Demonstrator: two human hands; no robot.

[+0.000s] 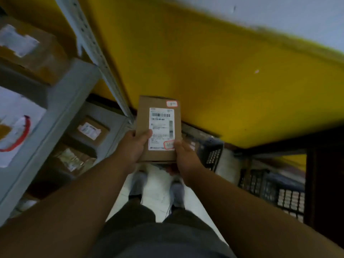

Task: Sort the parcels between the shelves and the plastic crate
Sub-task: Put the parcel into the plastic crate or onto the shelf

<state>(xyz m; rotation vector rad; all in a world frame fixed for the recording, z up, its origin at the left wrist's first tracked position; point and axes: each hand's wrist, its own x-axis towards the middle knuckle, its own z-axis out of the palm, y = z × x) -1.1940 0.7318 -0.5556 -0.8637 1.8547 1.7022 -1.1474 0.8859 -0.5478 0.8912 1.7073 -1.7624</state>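
1. Left of the hands, the grey metal shelves [61, 101] carry several cardboard parcels with white labels; one labelled shelf parcel [89, 130] lies just beyond the left hand's wrist, on a lower level.
2. The left hand [134, 146] grips the lower left edge of the held parcel [159, 127], thumb laid across the shipping label [162, 128], fingers hidden beneath.
3. That small brown box sits between both hands, raised at about waist height, label side up.
4. It looks rigid, with crisp corners and flat faces, so it should keep its shape under a firm squeeze. Judging by the easy 2-handed hold near 1 end, it is probably light.
5. Plain cardboard gives decent friction; the glossy label is the slicker patch, so edges and the underside seem the better places to grip.
6. The right hand [183, 152] clamps the lower right corner, thumb on top by a red-bordered sticker [169, 145].
7. Right of the hands and lower, the dark latticed plastic crate [212, 153] stands on the floor; its contents cannot be made out.
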